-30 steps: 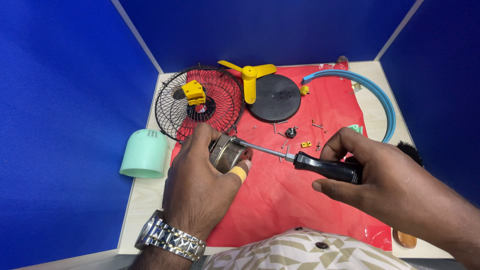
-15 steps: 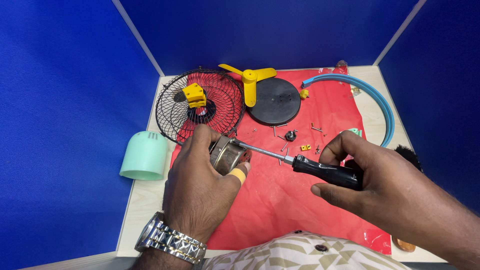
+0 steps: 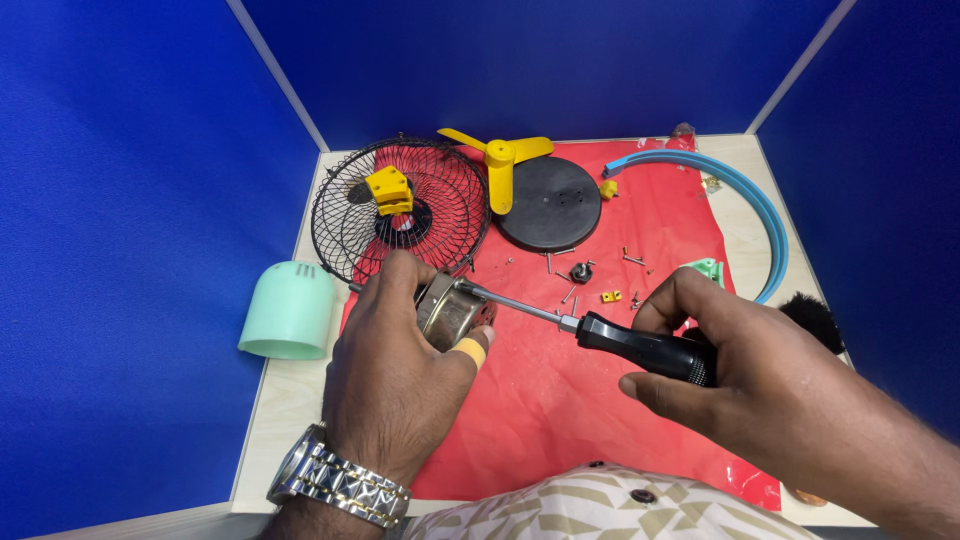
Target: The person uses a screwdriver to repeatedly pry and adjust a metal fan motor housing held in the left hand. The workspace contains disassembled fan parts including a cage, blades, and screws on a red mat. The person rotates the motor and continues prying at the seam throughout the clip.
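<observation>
Over the red cloth point(image 3: 560, 400), the left hand point(image 3: 395, 385) curls its fingers around a small metal motor point(image 3: 450, 312), while the right hand point(image 3: 760, 385) pinches a black-handled screwdriver point(image 3: 640, 348); its tip seems to meet the motor, though fingers partly hide it. A wire fan guard point(image 3: 400, 212) lies just behind.

You face a pale wooden table point(image 3: 280, 390) enclosed by deep blue partition walls point(image 3: 120, 180), evenly lit, meeting at pale corner seams.
</observation>
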